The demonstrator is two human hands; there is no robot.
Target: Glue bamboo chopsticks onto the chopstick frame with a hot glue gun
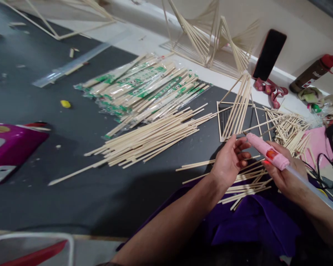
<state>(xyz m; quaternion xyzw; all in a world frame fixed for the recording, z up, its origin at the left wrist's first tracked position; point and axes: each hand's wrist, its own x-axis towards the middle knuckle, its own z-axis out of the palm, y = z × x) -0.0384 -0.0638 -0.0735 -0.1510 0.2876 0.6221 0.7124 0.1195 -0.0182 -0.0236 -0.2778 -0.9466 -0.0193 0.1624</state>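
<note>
In my right hand point(285, 171) is a pink hot glue gun point(262, 147), with a red light glowing on its side. A long clear glue stick point(310, 184) runs out of its back end. The nozzle points left, at the near side of a small frame of wooden sticks point(234, 114). My left hand point(230, 159) is close to the nozzle, palm turned inward, its fingers loosely curled and apart with nothing visible in them. Under both hands, loose wooden sticks point(246, 184) lie over purple cloth point(255, 218).
Wrapped chopsticks point(150, 85) and a pile of bare sticks point(152, 136) lie left of my hands. Finished-looking stick structures point(208, 40) stand by the wall. A phone point(270, 54), bottle point(312, 74), clear ruler point(77, 61) and magenta box point(16, 147) are around. A black cable point(326, 184) curls at right.
</note>
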